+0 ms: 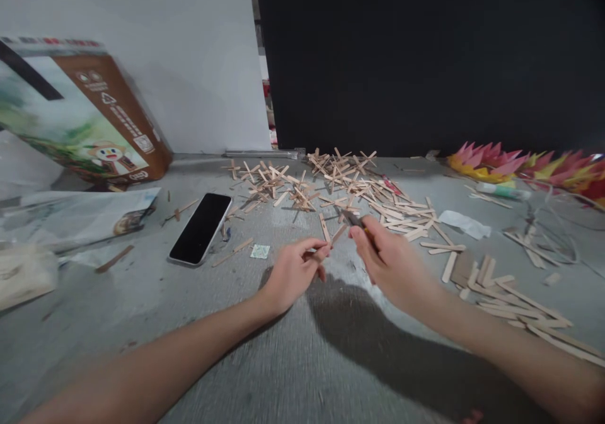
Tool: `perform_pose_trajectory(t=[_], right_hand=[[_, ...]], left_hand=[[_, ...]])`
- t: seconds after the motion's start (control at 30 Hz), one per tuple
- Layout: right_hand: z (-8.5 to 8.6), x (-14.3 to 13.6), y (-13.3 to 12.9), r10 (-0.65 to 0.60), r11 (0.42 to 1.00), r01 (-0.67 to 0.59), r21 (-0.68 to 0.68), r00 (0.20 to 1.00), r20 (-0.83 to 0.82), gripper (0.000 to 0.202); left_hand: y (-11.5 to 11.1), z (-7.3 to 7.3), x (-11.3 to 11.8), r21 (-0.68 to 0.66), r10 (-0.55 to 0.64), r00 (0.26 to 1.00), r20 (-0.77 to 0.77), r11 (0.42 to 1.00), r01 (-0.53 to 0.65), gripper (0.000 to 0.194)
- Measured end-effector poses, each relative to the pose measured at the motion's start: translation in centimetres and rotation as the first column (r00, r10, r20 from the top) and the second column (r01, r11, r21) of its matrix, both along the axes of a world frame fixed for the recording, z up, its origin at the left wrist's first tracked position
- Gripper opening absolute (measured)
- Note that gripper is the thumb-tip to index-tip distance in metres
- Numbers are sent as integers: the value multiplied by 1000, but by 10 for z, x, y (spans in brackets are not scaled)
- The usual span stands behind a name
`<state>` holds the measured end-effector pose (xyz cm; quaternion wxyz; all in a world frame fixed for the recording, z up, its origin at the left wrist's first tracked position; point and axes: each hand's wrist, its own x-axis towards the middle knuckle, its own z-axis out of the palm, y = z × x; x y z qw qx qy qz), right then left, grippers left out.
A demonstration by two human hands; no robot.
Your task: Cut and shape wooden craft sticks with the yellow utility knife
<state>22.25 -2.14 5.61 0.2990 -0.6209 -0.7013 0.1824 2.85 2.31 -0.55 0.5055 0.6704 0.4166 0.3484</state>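
In the middle of the table my left hand (pixel 292 271) is closed, fingertips pinching a thin wooden craft stick (pixel 339 234). A second craft stick (pixel 324 227) rises beside the same fingertips; whether it is held or lies behind them I cannot tell. My right hand (pixel 399 266) wraps round a dark tool with a touch of orange, which looks like a utility knife (pixel 355 220). Its tip points forward and left, close to the pinched stick. Beyond both hands lie sticks joined into crosses (pixel 269 184) and a pile of loose craft sticks (pixel 401 210).
To the left lie a black-screened phone (pixel 202 227), a small paper packet (pixel 259 251), plastic wrapping (pixel 85 216) and a printed bag (pixel 108 128). At right are more sticks (pixel 520 304), a white paper scrap (pixel 466 223), a glue tube (pixel 503 191), a cable (pixel 574 247) and pink-yellow paper petals (pixel 491 162).
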Motion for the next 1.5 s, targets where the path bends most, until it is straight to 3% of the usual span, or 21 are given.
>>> perform_pose_trajectory(t=[0.1,0.13,0.23,0.33,0.43,0.53,0.6,0.7,0.77,0.83,0.9,1.07,1.13,1.23,1.5], right_hand=[[4,13,12,-51,978,6,207,976,212,28],[3,17,16,-28,981,-27,191,959,281,27],[-5,23,23,116,993,-103,-58,940,320,20],[-15,21,23,199,953,-133,-272,953,228,24],[-21,19,21,237,927,-171,-332,956,170,29],[-21,21,21,220,944,-154,-291,953,208,30],[-17,25,21,203,947,-140,-290,959,200,29],[-7,34,22,221,905,-159,-394,968,119,35],[2,41,24,230,915,-155,-373,959,164,33],[9,47,26,267,934,-177,-310,923,277,30],[14,52,28,315,940,-228,-252,863,396,25],[12,53,25,393,920,-319,-230,753,527,27],[6,51,21,409,913,-328,-243,718,564,32],[-6,52,17,404,914,-326,-242,675,617,31],[-26,65,16,450,890,-324,-320,738,503,41]], left_hand=[[3,0,-1,129,-18,996,-86,991,29,28],[3,1,-1,180,-30,993,-112,982,50,26],[4,4,-2,283,-70,978,-195,951,125,18],[3,3,-3,327,-108,953,-284,923,202,13],[5,-3,-4,443,-96,927,-361,857,262,14],[8,-9,-5,522,-71,917,-393,804,285,15],[7,-9,-4,560,-44,915,-400,779,282,17],[-9,-3,0,630,46,869,-493,708,319,25],[-29,0,5,639,149,764,-627,660,396,31],[-50,2,11,613,216,684,-697,674,412,35],[-65,1,15,589,216,659,-720,693,416,40],[-56,1,9,543,70,690,-720,676,498,45],[-45,2,4,515,-26,688,-725,643,568,42],[-35,2,1,518,-65,708,-703,636,572,41],[-38,3,2,568,-57,764,-643,633,526,40]])
